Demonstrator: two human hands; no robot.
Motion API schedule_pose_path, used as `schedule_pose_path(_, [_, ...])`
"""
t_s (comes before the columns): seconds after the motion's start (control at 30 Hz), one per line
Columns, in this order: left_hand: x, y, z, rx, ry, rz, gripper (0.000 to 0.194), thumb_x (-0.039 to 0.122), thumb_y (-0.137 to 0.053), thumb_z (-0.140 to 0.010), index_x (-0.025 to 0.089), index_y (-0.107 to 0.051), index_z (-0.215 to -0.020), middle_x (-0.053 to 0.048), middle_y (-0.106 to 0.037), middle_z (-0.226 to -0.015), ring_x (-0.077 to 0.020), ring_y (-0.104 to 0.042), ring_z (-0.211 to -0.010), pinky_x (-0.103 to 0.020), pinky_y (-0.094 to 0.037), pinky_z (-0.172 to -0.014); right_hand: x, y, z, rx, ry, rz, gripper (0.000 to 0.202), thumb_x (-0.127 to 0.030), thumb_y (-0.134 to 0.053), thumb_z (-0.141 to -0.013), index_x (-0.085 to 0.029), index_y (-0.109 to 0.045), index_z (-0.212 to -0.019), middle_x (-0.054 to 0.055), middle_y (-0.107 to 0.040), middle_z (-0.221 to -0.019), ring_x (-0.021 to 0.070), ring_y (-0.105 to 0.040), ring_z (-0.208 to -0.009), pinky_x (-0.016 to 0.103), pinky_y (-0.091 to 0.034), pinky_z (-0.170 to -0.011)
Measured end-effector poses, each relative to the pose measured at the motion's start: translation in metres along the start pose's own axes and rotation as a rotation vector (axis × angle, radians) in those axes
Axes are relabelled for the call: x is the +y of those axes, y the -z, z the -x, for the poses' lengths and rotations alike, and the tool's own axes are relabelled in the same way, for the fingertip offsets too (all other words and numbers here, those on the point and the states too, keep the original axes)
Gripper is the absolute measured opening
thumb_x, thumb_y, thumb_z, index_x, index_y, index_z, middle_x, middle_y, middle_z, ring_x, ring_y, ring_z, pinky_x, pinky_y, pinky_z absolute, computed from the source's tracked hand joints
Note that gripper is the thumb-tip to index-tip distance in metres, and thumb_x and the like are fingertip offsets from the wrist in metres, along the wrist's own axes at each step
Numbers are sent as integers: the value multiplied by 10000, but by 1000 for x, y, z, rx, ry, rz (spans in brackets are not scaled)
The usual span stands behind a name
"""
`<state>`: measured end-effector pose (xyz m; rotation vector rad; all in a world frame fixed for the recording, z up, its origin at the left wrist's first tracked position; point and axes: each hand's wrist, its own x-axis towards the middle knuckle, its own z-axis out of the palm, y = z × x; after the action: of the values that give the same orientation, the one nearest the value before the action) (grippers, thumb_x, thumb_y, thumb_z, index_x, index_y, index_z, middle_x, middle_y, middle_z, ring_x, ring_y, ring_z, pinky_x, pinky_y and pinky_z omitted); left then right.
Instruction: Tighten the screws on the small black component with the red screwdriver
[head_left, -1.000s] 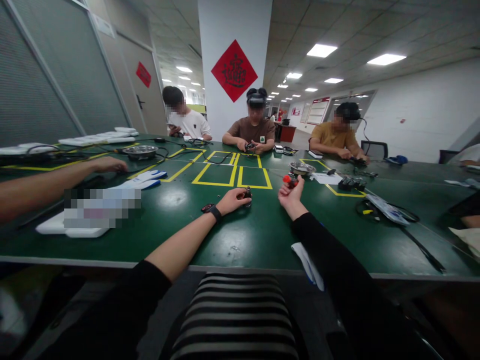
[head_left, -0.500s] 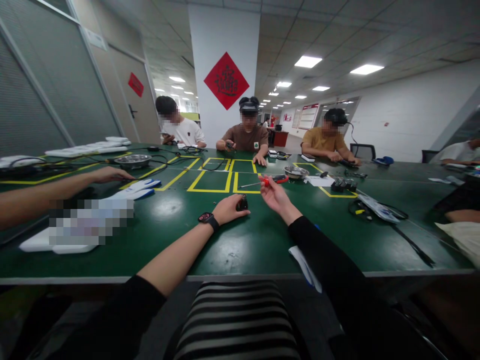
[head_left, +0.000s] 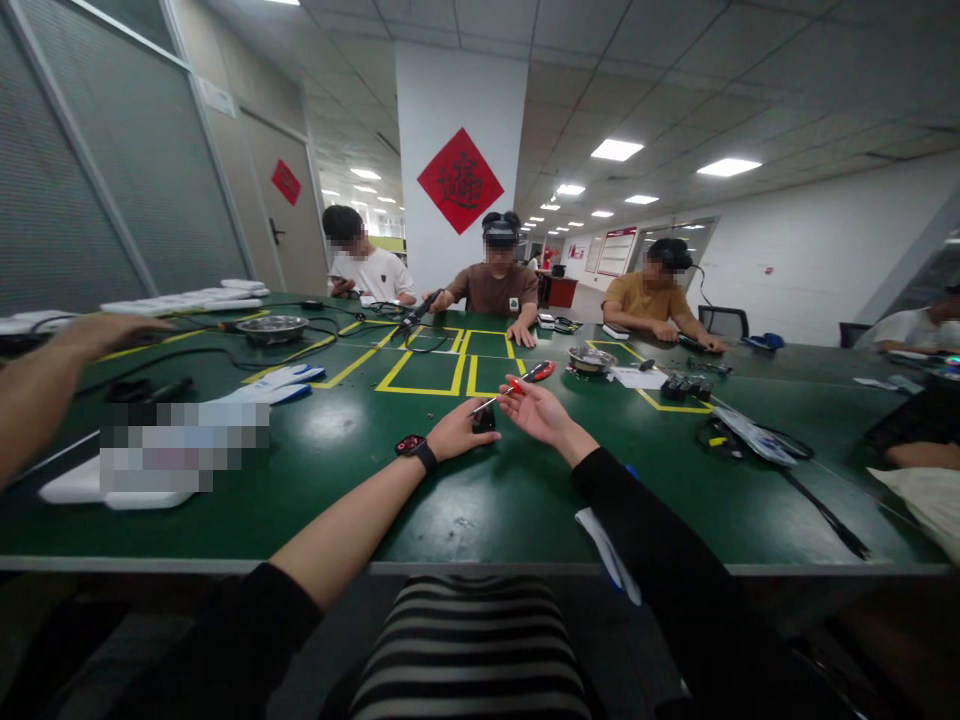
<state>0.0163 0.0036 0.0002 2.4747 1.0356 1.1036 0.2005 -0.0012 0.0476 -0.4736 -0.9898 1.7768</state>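
Observation:
My left hand (head_left: 459,432), with a dark watch at the wrist, grips a small black part (head_left: 484,418) resting on the green table (head_left: 480,500). My right hand (head_left: 541,414) holds a screwdriver (head_left: 516,385) with a red and black handle. Its metal shaft slants down to the left, and the tip is just above the black part. Both hands are close together near the middle of the table.
Yellow tape boxes (head_left: 431,372) lie beyond my hands. A metal bowl (head_left: 589,358), black parts (head_left: 686,386) and cables (head_left: 750,435) lie to the right, white gloves (head_left: 274,383) and another bowl (head_left: 271,328) to the left. Three people sit opposite; a co-worker's arm (head_left: 45,385) reaches in at left.
My right hand turned the screwdriver from upright to slanting and brought its tip down toward the black part. The co-worker's arm at left lifted away.

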Motion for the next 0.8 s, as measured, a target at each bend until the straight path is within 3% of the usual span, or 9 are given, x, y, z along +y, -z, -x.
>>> schedule_pose_path(0.23, [10,4,1,-26,12,27,674,419,-644,-713,198,-361,-1283,-96,-549,-1135,-216,-560,-916,-357,-433,-835,4,-12,3,82,398,293,306,-493,-476,-831,-220,-418,-957,-33,-621,-625,109,-583,-424,196,-474,-404])
schedule_pose_path(0.4, [8,2,0,-56,9,49,521,416,-591,-758,196,-437,-1205,-67,-582,-1049,-201,-561,-867,-320,-438,-782,8,-25,15,124,603,499,292,-491,-439,-844,-241,-399,-991,-72,-584,-599,65,-527,-375,143,-423,-382])
schedule_pose_path(0.57, [3,-1,-1,-59,8,52,359,425,-587,-757,156,-552,-992,-41,-593,-883,-175,-534,-768,-289,-429,-714,15,-31,21,137,660,539,269,-443,-478,-836,-242,-421,-1005,-81,-566,-611,32,-489,-377,111,-390,-387])
schedule_pose_path(0.8, [3,-1,-2,-65,16,53,345,419,-587,-751,142,-559,-955,-25,-579,-832,-151,-508,-710,-266,-413,-661,20,-26,17,59,718,718,264,-420,-467,-853,-221,-414,-1018,-70,-557,-614,50,-488,-381,146,-392,-385])
